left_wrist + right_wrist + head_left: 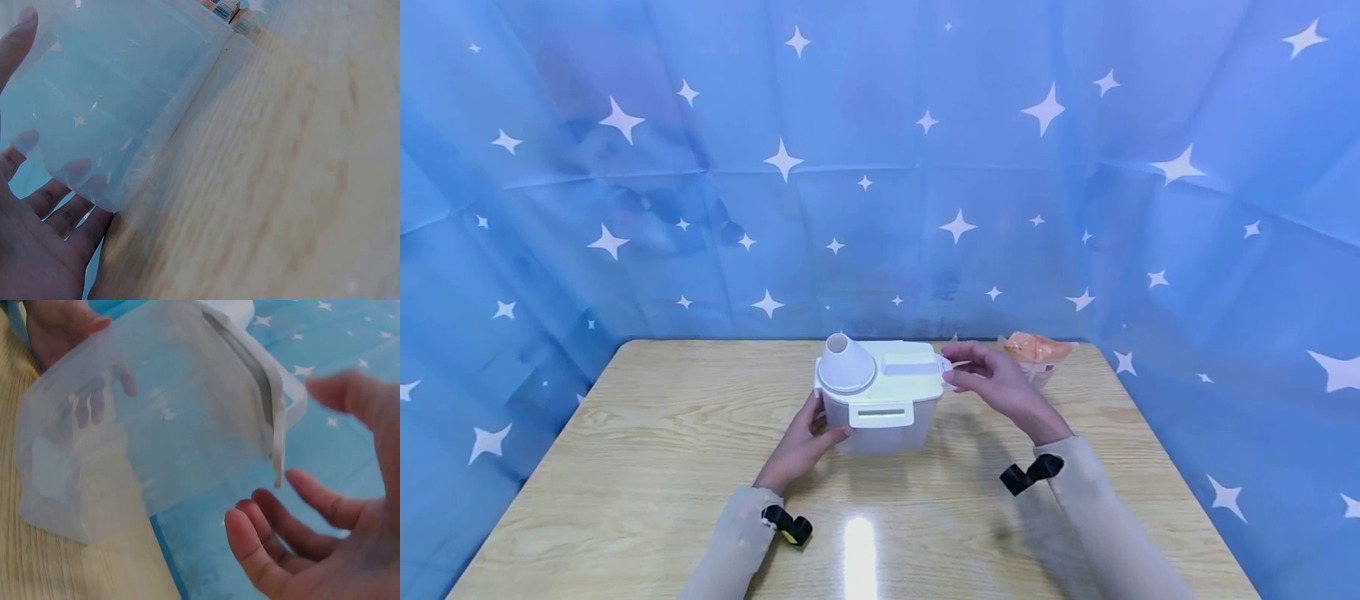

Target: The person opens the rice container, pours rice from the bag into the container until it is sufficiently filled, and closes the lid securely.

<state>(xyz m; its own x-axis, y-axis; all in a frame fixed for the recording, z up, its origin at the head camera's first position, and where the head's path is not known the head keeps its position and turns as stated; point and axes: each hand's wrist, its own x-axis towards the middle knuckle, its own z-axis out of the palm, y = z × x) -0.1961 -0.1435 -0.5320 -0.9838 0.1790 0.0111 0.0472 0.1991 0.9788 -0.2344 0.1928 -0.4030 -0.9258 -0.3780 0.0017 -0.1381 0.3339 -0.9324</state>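
A translucent plastic storage container [880,440] stands on the table, also seen close up in both wrist views. Its white lid [917,385] carries a cone-shaped spout [847,364] at the left end and a slotted clip [882,415] on the near side. My left hand [801,446] grips the container's left end, thumb in front and fingers behind, visible through the wall. At the other end, my right hand [992,383] has thumb and index finger at either side of the lid's end tab [292,400]. Its remaining fingers curve loosely below the lid.
Behind my right hand, near the table's back right corner, sits a package with an orange top [1037,348]. The wooden table [685,433] meets a blue star-patterned curtain [865,208] at the back and sides. Black cameras are strapped to both wrists.
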